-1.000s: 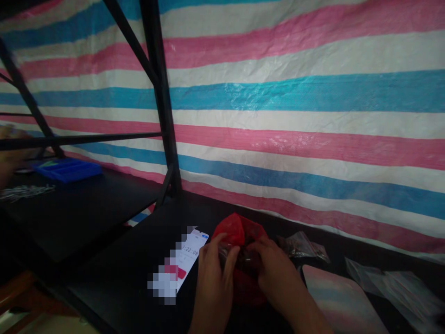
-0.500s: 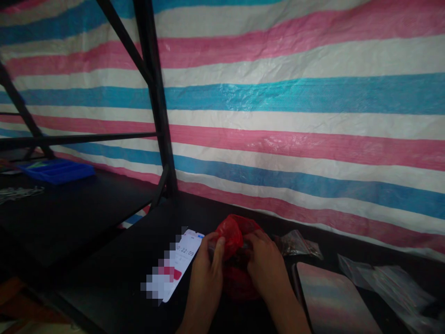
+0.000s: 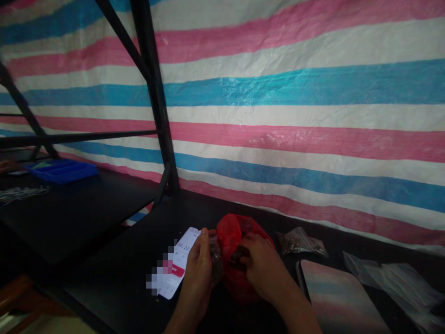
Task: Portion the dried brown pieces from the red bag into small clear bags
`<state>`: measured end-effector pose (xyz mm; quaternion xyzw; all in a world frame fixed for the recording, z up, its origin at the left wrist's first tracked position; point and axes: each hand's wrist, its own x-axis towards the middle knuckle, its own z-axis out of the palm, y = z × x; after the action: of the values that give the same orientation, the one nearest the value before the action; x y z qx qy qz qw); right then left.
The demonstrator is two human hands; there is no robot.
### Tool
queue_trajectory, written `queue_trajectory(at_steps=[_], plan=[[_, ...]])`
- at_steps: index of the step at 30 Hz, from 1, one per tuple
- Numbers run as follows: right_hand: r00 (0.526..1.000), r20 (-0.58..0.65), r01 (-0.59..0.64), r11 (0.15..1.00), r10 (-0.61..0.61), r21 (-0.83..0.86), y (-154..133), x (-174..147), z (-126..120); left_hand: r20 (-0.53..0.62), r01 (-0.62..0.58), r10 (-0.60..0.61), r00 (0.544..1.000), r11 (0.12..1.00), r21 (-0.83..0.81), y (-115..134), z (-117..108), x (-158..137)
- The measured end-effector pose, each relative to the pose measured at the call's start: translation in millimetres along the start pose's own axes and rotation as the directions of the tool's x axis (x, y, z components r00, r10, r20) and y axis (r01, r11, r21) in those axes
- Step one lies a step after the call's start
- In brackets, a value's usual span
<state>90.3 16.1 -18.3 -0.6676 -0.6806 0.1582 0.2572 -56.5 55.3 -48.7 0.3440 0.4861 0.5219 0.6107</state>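
L hand (image 3: 199,263) is curled around a small clear bag (image 3: 214,260) of dark bits, fingers closed on it, held right against the red bag (image 3: 231,241). R hand (image 3: 261,265) has fingers tucked into the red bag's mouth, narrow, pinching at something dark inside; can't tell exactly what. Both bags sit on the black table (image 3: 114,273), front centre.

To do this well, imo: keep the small bag's mouth up and tight to the red rim so nothing spills in the gap. Take small pinches w/ R; the dark bits are hard to see on a black top if dropped. Thin film slips, so grip the small bag low w/ L.

Phone (image 3: 179,266) w/ timer lies touching L hand's outer side; watch the elbow. Tablet-like slab (image 3: 337,297) just R of the forearm. Another filled clear bag (image 3: 301,241) behind R hand, empty clear bags (image 3: 392,278) far R. Further back: black rack post (image 3: 156,102), blue tray (image 3: 62,170) on the L shelf, striped tarp (image 3: 295,93) behind all.
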Motion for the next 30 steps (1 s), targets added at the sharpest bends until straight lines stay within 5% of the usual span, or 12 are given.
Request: queue_trajectory(at_steps=[5,10,15,19,30], plan=[[0.999,-0.049,-0.02,0.997,0.024,0.079,3.8,-2.5,3.7,0.03,-0.022,0.021,0.999,1.0,0.021,2.4,-5.2,2.3],[0.996,-0.027,-0.074,0.953,0.086,0.295,10.6,-6.2,1.9,-0.023,-0.334,0.351,0.936,0.907,0.256,6.1,-8.4,0.6],[0.997,-0.059,-0.005,0.861,0.04,0.508,16.6,-8.5,-13.3,0.191,-0.541,0.507,0.841,0.776,0.325,3.4,-5.5,-9.3],[0.993,-0.113,0.082,0.799,-0.019,0.595,17.5,-11.9,-27.8,0.349,-0.571,0.464,0.814,0.748,0.338,-6.3,-3.3,-13.0],[0.95,-0.21,0.286,0.916,-0.232,0.282,-18.4,-22.5,-32.1,0.449,-0.592,0.43,0.783,0.736,0.328,-30.0,-4.3,-9.1]])
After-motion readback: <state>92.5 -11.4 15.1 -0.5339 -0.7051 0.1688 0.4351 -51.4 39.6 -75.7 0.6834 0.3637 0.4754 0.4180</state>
